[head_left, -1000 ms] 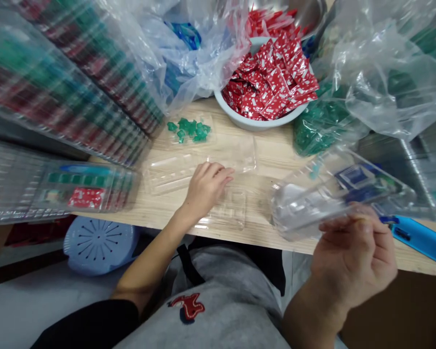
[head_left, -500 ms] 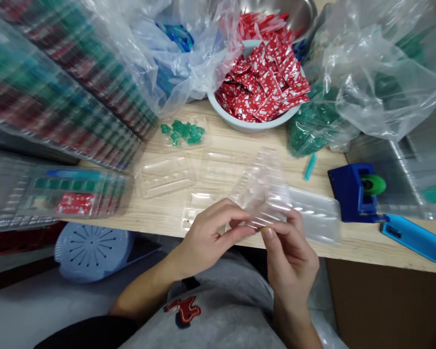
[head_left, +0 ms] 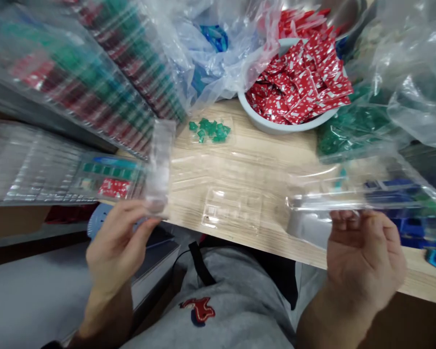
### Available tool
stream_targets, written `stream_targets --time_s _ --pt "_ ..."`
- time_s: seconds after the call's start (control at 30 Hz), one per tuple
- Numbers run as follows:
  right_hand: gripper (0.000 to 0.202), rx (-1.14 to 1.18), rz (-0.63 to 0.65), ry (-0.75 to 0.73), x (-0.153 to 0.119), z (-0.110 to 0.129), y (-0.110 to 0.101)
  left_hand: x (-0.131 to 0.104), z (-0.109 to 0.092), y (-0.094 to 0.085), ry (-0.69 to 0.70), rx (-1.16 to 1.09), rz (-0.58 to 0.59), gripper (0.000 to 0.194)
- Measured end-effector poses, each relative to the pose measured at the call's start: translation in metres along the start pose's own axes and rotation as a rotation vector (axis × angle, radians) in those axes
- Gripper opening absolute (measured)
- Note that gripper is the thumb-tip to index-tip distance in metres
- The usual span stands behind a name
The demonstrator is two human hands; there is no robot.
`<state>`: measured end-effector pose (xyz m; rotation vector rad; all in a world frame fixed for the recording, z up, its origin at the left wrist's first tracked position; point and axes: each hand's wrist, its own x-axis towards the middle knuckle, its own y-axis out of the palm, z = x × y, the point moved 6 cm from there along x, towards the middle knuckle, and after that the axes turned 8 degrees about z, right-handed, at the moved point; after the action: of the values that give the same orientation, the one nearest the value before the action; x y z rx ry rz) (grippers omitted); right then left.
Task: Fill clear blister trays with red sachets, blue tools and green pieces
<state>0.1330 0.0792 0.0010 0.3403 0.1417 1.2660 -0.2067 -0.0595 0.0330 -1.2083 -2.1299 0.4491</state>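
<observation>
The two hands, pinched together on one clear piece half a second ago, are now well apart, each with its own, so a nested pair looks separated. The right hand (head_left: 363,254), fingers loosely curled, grips the wide clear plastic tray (head_left: 363,194) by its near edge over the wooden table (head_left: 272,148). The left hand (head_left: 116,245) pinches the narrow clear tray (head_left: 160,167) upright beside the filled tray stack (head_left: 58,174)

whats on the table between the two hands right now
In the head view, between the left hand and the right hand, an empty clear plastic tray lies flat on the wooden table.
</observation>
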Motion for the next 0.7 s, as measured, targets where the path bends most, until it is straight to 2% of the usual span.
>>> stream_targets --time_s 0.1,0.17,0.23,0.3,0.4,0.57,0.7 --pt "0.010 0.099 0.037 0.125 0.000 -0.030 0.022 -0.027 -0.007 0.003 0.271 0.344 0.300 0.019" --pt "0.013 0.154 0.089 0.225 -0.002 -0.053 0.041 -0.047 -0.002 0.008 0.320 0.504 0.431 0.021" --pt "0.016 0.200 0.152 0.317 -0.005 -0.074 0.059 -0.063 0.007 0.012 0.317 0.639 0.498 0.021" --pt "0.018 0.234 0.195 0.378 -0.006 -0.090 0.070 -0.074 0.016 0.018 0.324 0.727 0.526 0.021" --pt "0.017 0.235 0.218 0.390 -0.006 -0.099 0.073 -0.079 0.029 0.030 0.346 0.762 0.540 0.027" --pt "0.015 0.188 0.181 0.334 0.000 -0.088 0.057 -0.074 0.041 0.058 0.362 0.692 0.592 0.029" --pt "0.013 0.176 0.127 0.318 0.004 -0.080 0.044 -0.066 0.040 0.066 0.348 0.612 0.572 0.026"
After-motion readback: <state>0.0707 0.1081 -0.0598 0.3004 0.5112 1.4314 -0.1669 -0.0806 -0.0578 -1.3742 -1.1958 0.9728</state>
